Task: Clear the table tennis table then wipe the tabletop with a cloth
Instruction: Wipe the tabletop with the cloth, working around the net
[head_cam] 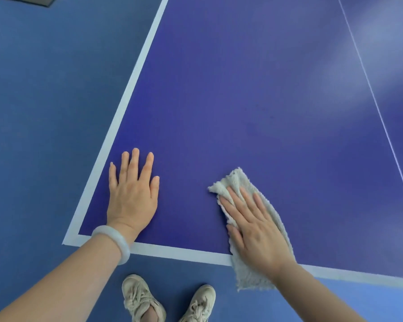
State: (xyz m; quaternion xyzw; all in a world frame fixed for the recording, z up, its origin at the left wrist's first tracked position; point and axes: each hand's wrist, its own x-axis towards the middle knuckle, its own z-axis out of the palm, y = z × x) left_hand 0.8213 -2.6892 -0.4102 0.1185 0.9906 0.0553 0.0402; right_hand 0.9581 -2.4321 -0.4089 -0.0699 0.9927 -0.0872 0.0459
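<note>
The blue table tennis tabletop (242,89) with white edge lines fills most of the view. A pale fluffy cloth (240,182) lies near the front edge, and its lower end hangs over that edge. My right hand (254,226) presses flat on the cloth with straight fingers. My left hand (132,191) rests flat on the bare tabletop near the front left corner, fingers spread, a pale bangle on its wrist.
The table's white corner line (72,240) is at the lower left. A thin white centre line (370,89) runs up the right side. Blue floor (44,112) lies to the left and below. My two pale shoes (168,300) stand under the front edge.
</note>
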